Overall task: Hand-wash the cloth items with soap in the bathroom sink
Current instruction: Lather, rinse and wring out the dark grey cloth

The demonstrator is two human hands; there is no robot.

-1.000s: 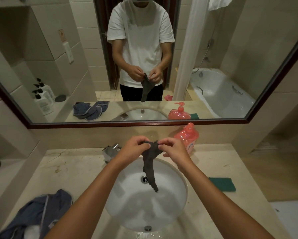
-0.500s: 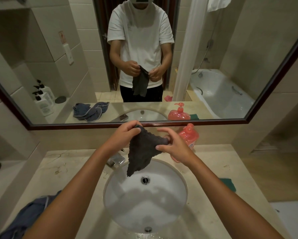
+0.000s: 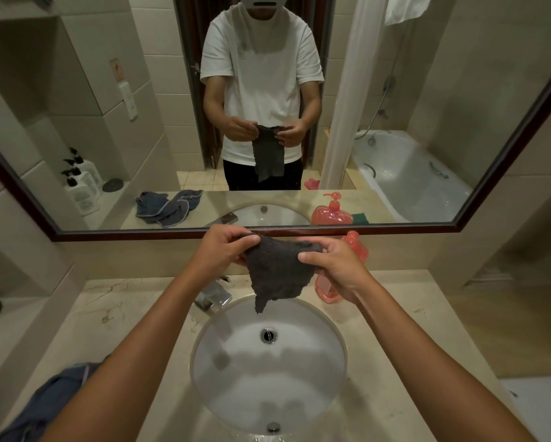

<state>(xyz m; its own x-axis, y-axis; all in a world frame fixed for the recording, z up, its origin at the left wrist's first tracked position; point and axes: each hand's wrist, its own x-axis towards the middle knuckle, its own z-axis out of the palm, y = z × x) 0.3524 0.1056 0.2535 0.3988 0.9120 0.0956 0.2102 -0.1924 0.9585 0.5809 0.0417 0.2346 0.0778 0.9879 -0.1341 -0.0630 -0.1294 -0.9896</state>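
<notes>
A small dark grey cloth (image 3: 275, 272) hangs spread out above the back of the white round sink (image 3: 229, 387). My left hand (image 3: 224, 250) pinches its upper left corner and my right hand (image 3: 334, 266) pinches its upper right corner. The cloth's lower tip dangles over the basin near the drain (image 3: 268, 335). A red pump soap bottle (image 3: 355, 250) stands behind my right hand, partly hidden by it. A blue cloth (image 3: 41, 406) lies crumpled on the counter at the lower left.
A chrome faucet (image 3: 213, 296) sits at the sink's back left. The beige stone counter (image 3: 127, 314) runs to both sides. A large framed mirror (image 3: 76, 122) covers the wall behind. A low ledge (image 3: 0, 317) lies to the left.
The cloth went from a narrow twisted strip to a spread sheet. Both hands rose and moved apart, holding its top corners wider.
</notes>
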